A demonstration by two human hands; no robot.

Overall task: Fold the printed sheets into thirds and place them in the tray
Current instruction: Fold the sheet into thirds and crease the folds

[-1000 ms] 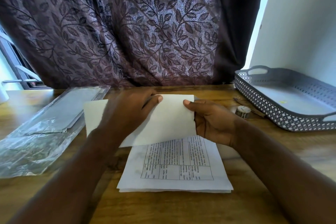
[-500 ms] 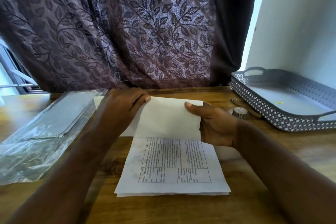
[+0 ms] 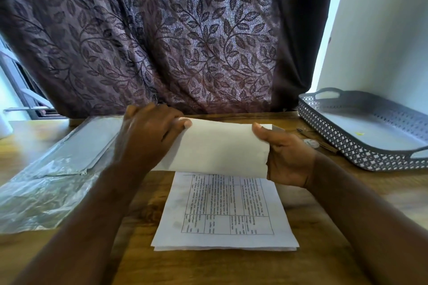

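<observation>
A white sheet (image 3: 220, 146), blank side facing me and partly folded, is held above the table between both hands. My left hand (image 3: 148, 136) grips its left end, fingers curled over the top edge. My right hand (image 3: 284, 157) holds the right end, thumb on the front. Below lies a stack of printed sheets (image 3: 224, 213) with a table of text, flat on the wooden table (image 3: 312, 261). The grey perforated tray (image 3: 347, 148) stands at the right with nothing but a small yellow speck inside.
A crumpled clear plastic sleeve (image 3: 53, 180) lies on the left of the table. A small round object (image 3: 311, 143) and a thin stick sit beside the tray. A leaf-patterned curtain (image 3: 173, 41) hangs behind the table.
The held sheet has been folded narrower. My left hand moved right, bringing the left part over, and both hands rose slightly toward the curtain.
</observation>
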